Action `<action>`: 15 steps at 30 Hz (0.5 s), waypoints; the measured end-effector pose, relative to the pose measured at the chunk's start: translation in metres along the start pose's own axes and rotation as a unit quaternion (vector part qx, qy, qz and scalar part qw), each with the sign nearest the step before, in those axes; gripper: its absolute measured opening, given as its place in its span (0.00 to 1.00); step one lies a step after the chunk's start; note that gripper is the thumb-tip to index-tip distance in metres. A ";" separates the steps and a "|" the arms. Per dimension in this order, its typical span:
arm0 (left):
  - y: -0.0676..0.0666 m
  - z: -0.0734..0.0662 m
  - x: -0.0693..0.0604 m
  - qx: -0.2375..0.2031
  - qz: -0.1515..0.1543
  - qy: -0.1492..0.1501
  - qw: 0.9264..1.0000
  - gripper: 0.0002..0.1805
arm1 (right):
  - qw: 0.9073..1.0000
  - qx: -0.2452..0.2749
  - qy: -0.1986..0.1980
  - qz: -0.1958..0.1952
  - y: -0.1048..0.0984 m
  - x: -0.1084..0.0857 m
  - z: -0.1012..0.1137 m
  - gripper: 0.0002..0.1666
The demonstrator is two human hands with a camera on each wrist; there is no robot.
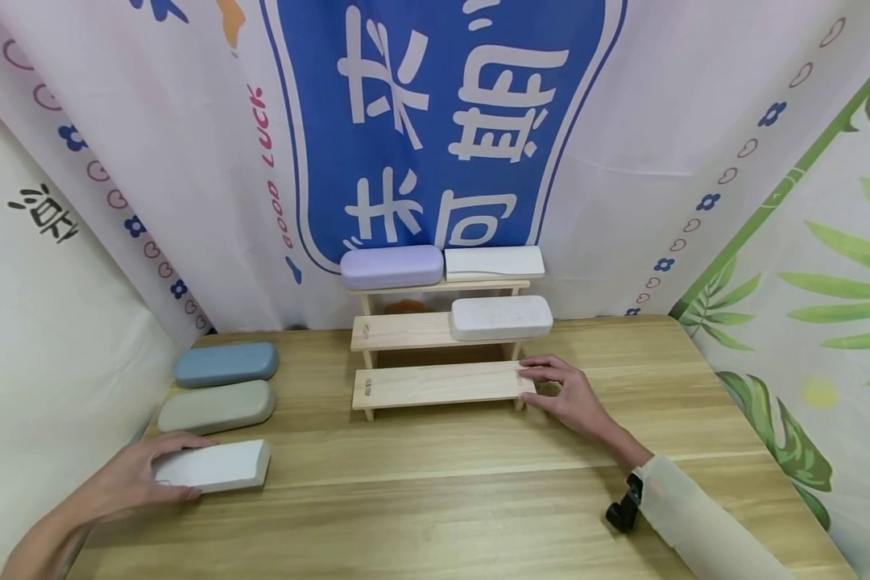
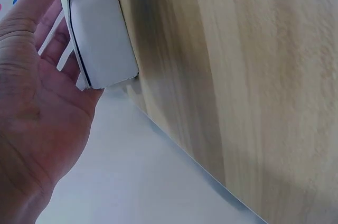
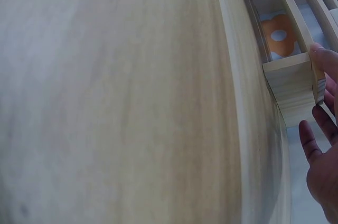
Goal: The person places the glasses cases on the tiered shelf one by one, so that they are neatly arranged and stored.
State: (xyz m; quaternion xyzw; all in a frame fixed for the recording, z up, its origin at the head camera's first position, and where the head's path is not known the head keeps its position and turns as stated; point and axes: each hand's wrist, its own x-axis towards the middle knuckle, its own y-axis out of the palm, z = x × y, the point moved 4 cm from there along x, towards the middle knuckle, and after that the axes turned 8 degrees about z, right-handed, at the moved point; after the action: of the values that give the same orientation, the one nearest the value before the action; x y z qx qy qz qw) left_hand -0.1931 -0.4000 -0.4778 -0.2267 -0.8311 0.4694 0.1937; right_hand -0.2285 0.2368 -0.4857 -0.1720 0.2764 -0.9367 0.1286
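Note:
At the left of the table, my left hand (image 1: 134,475) grips a white glasses case (image 1: 217,467), thumb on its near side and fingers on its far side. The left wrist view shows the end of that white case (image 2: 100,28) beside the palm (image 2: 47,92). Over at the rack, my right hand (image 1: 569,395) holds the right end of the lowest step of a three-tier wooden rack (image 1: 442,385). In the right wrist view the fingers (image 3: 310,139) are partly cut off by the frame edge, near the step's end (image 3: 318,81).
Lilac (image 1: 391,267) and white (image 1: 495,263) glasses cases stand on the top tier. Another white case (image 1: 502,317) lies at the middle tier's right. Blue (image 1: 226,364) and grey-green (image 1: 217,406) cases lie at the table's left. A printed curtain (image 1: 623,161) hangs behind.

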 end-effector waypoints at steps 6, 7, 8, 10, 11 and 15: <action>-0.002 -0.008 0.008 -0.005 -0.009 0.013 1.000 0.36 | 1.000 0.005 -0.003 -0.001 0.000 0.000 0.000 0.24; -0.002 -0.010 0.009 -0.006 -0.010 0.015 1.000 0.36 | 1.000 0.006 -0.003 -0.002 0.000 0.000 0.001 0.24; -0.002 -0.012 0.011 -0.007 -0.011 0.018 1.000 0.36 | 1.000 0.006 -0.003 -0.001 0.001 0.000 0.001 0.24; -0.003 -0.018 0.015 -0.011 -0.012 0.022 1.000 0.36 | 1.000 0.006 -0.003 -0.001 0.001 0.000 0.001 0.23; -0.003 -0.020 0.017 -0.011 -0.012 0.027 1.000 0.36 | 1.000 0.005 -0.003 -0.001 0.001 0.000 0.001 0.23; -0.004 -0.030 0.025 -0.005 -0.014 0.032 0.999 0.35 | 1.000 0.003 -0.002 -0.001 0.001 0.000 0.001 0.23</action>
State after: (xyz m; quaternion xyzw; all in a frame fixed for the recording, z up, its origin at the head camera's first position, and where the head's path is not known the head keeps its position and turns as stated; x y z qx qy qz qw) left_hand -0.1990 -0.3670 -0.4571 -0.2308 -0.8299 0.4548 0.2261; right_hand -0.2277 0.2356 -0.4849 -0.1739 0.2727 -0.9374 0.1289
